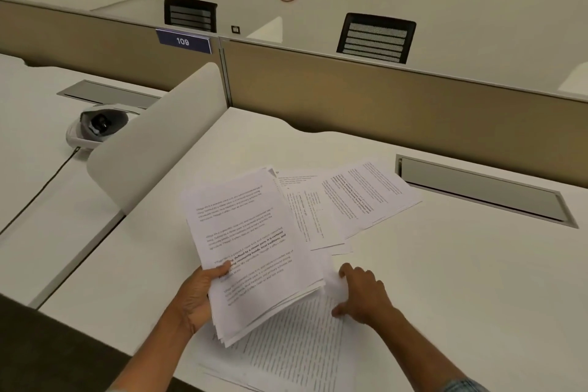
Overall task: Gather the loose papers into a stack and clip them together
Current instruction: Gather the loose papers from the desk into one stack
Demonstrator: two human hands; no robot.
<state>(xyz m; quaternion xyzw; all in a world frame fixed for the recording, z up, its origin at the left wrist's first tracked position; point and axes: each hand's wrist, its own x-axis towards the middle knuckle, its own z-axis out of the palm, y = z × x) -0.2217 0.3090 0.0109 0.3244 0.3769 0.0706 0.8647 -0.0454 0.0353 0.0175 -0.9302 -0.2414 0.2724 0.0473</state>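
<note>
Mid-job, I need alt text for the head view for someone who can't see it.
A left hand holds a stack of printed papers above a white desk while the right hand pinches a blurred sheet beside it. More loose sheets lie fanned behind.

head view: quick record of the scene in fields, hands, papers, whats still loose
left hand: grips the held stack at its lower left edge, thumb on top
right hand: at the stack's lower right corner, on a blurred sheet; grip unclear
fanned sheets: flat on the desk, beyond the stack
near sheet: flat on the desk, partly under the stack
clip: none in view
white device: on the next desk, cable attached
</note>
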